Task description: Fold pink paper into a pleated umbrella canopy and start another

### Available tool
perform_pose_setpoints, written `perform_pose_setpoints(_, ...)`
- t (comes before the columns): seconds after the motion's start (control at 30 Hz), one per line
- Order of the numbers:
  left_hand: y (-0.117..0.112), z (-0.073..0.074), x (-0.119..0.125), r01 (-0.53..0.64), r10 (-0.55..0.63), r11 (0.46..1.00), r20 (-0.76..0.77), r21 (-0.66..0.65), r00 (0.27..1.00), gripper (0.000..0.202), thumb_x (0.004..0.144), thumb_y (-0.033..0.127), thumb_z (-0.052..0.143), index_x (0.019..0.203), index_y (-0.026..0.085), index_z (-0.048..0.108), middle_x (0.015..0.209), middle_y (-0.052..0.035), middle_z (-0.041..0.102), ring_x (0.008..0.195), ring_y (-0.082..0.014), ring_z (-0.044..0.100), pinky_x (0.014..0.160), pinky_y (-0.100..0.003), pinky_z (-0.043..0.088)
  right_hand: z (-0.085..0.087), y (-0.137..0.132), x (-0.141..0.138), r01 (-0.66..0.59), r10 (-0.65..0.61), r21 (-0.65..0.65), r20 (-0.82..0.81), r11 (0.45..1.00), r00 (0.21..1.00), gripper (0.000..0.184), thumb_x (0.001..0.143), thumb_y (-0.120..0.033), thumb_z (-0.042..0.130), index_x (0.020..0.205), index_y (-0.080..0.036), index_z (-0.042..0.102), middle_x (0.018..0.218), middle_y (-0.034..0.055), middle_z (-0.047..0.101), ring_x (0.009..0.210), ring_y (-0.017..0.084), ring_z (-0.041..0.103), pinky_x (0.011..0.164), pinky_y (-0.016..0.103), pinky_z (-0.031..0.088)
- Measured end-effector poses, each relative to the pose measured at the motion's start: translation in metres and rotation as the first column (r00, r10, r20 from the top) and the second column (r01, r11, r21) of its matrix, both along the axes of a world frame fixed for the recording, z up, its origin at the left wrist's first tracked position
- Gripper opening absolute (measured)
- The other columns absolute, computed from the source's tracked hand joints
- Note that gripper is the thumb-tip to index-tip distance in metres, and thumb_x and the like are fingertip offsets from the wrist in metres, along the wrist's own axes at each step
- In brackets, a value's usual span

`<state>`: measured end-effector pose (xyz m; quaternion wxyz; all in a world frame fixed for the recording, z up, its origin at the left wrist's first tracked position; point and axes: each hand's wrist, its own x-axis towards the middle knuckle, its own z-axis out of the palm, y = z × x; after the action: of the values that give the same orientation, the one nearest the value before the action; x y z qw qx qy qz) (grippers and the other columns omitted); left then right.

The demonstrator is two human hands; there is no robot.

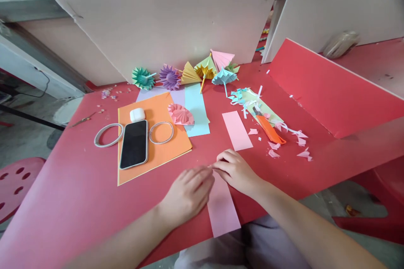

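A long pink paper strip (224, 208) lies lengthwise in front of me, its near end at the table's edge. My left hand (192, 191) has its fingers curled in at the strip's far end, slightly blurred. From the other side my right hand (235, 169) pinches the same end, thumb and fingers pressed together. The fingertips of both hands nearly meet there and partly hide the paper's edge. Just beyond my right hand is a shorter pink paper piece (237, 131), lying flat. A pleated pink paper fan (181, 117) rests farther off to the left.
An orange utility knife (270, 129) lies among paper scraps (274, 146) on the right. To the left, a phone (134, 145), a white earbud case (137, 114) and a ring-shaped band (161, 133) sit on orange paper (158, 162). Folded paper umbrellas (224, 76) line the back board (167, 17).
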<state>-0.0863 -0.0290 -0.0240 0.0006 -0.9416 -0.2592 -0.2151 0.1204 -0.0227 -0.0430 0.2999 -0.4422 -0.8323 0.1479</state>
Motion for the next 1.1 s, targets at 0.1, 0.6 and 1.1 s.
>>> perform_pose_setpoints(0.1, -0.016, -0.004, 0.005, 0.084, -0.085, 0.996, -0.036, -0.035, 0.996, 0.031, 0.082, 0.011, 0.052, 0.112, 0.010, 0.059, 0.107, -0.0125, 0.065, 0.106, -0.0242, 0.058, 0.086, -0.036, 0.052, 0.001, -0.001, 0.001, 0.007, -0.007, -0.007, 0.012, 1.000, 1.000, 0.020, 0.088, -0.017, 0.051, 0.090, -0.022, 0.070, 0.078, 0.0038, 0.060, 0.078, 0.014, 0.051, 0.071, 0.028, 0.048)
perform_pose_setpoints(0.6, -0.038, 0.006, 0.016, -0.113, 0.102, 0.994, -0.403, -0.005, 0.910, 0.034, 0.085, 0.019, 0.043, 0.118, 0.015, 0.053, 0.124, -0.0193, 0.057, 0.067, -0.0189, 0.058, 0.052, -0.031, 0.046, 0.005, -0.003, 0.006, -0.005, 0.006, -0.059, 0.028, 0.998, 1.000, 0.024, 0.090, -0.018, 0.049, 0.096, -0.026, 0.070, 0.082, 0.0045, 0.059, 0.083, 0.016, 0.051, 0.075, 0.030, 0.047)
perform_pose_setpoints(1.1, -0.044, 0.012, 0.018, -0.260, 0.141, 0.948, -0.486, -0.185, 0.862, 0.051, 0.082, 0.021, 0.046, 0.133, 0.024, 0.043, 0.140, -0.0288, 0.036, 0.041, -0.0151, 0.055, 0.038, -0.029, 0.033, 0.010, -0.003, 0.006, 0.006, -0.005, -0.078, 0.004, 0.997, 1.000, 0.024, 0.090, -0.022, 0.049, 0.097, -0.029, 0.071, 0.081, 0.0044, 0.059, 0.083, 0.016, 0.052, 0.074, 0.032, 0.048)
